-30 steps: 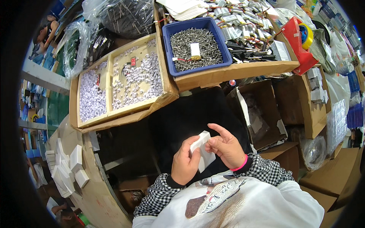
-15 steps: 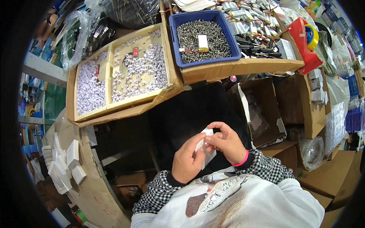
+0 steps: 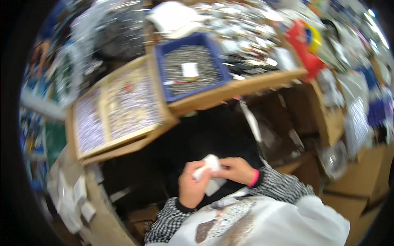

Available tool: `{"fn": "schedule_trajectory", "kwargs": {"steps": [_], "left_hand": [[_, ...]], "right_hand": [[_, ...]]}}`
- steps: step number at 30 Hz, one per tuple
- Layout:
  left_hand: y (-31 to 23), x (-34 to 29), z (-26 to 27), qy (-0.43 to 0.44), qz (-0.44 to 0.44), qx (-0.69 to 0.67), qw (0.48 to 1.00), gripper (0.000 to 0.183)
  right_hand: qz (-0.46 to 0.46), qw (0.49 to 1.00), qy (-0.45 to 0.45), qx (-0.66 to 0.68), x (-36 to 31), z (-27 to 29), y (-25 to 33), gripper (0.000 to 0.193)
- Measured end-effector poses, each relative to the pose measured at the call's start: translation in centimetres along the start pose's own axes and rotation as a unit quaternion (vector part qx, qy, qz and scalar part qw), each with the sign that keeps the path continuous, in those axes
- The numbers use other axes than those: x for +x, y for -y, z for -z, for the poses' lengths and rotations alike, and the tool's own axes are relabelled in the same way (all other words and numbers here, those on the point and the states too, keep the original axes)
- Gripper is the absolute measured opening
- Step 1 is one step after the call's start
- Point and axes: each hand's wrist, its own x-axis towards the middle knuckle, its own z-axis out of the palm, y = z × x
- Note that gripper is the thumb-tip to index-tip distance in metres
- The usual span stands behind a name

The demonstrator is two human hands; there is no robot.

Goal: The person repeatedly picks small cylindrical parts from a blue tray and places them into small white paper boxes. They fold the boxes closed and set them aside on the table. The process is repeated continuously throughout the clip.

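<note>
In front of my body I hold a small white box (image 3: 213, 186) in both hands. My left hand (image 3: 191, 184) is closed around its left side, with the thumb along the near face. My right hand (image 3: 239, 170) pinches at the box's right side, and a pink band circles that wrist. A paler white part (image 3: 210, 165) of it stands up between the fingers. Motion blur hides whether the box's end is open, and the fingers cover much of it.
Ahead is a blue bin (image 3: 197, 92) of small metal parts with a white battery (image 3: 189, 69) on top. A divided wooden tray (image 3: 106, 117) of small white pieces stands left of it. Several white boxes (image 3: 80, 189) lie at far left. A red tape dispenser (image 3: 303, 47) is at the right.
The view has shifted and blurred, so the bench sits lower and further left. Both hands remain on the white box; my right hand has moved lower on its side, and the box looks turned.
</note>
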Motion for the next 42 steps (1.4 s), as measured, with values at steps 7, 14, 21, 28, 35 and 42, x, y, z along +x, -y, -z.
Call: {"fn": "schedule_trajectory", "kwargs": {"steps": [7,14,21,28,35,42], "left_hand": [[-4.9,0.5,10.8,-0.016,-0.036,0.022,0.999,0.031],[-12.0,-6.4,24.9,-0.468,-0.13,0.305,0.819,0.036],[-8.8,-12.3,36.3,-0.565,-0.031,0.625,0.538,0.036],[3.7,-18.1,45.3,-0.507,0.049,0.429,0.746,0.049],[5.5,-19.0,50.2,-0.52,0.124,0.453,0.714,0.046],[1.6,-10.1,39.0,-0.433,0.076,0.658,0.612,0.048]], "right_hand": [[-0.051,0.996,-0.002,0.077,1.9,1.2,2.6,0.022],[0.022,0.995,0.043,0.089,2.9,1.2,4.3,0.015],[0.004,0.996,0.053,0.07,2.9,0.6,4.9,0.015],[0.006,0.997,0.075,0.023,2.9,0.7,5.6,0.014],[0.11,0.985,0.118,-0.067,4.2,2.1,7.7,0.018],[0.099,0.99,0.088,-0.044,4.1,0.9,6.8,0.013]]}}
